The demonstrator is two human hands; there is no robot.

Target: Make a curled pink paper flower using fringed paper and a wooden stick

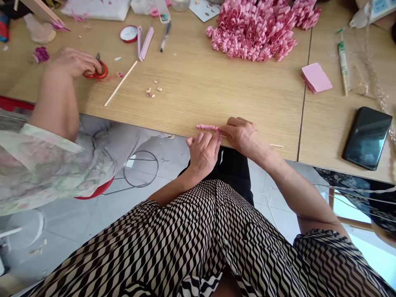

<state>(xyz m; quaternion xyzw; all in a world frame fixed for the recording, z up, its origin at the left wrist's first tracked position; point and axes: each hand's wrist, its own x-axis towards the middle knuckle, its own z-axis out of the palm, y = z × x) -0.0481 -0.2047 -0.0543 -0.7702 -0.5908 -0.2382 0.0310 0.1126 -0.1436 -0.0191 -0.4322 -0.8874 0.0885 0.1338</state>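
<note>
A tightly rolled pink paper strip (206,127) lies at the front edge of the light wooden table (192,95), pinched at its right end. My right hand (239,136) holds it from the right, and my left hand (202,153) comes up from below with its fingertips at the same end. The roll's left end sticks out bare. Further left, a co-worker's hand (74,62) rests on red-handled scissors (98,70), partly covering them.
A large heap of pink paper curls (253,35) lies at the far side. Nearby are a pink paper stack (316,77), a black phone (367,138), a thin wooden stick (120,83) and small beige bits (153,90). A wire hoop (141,169) lies on the floor.
</note>
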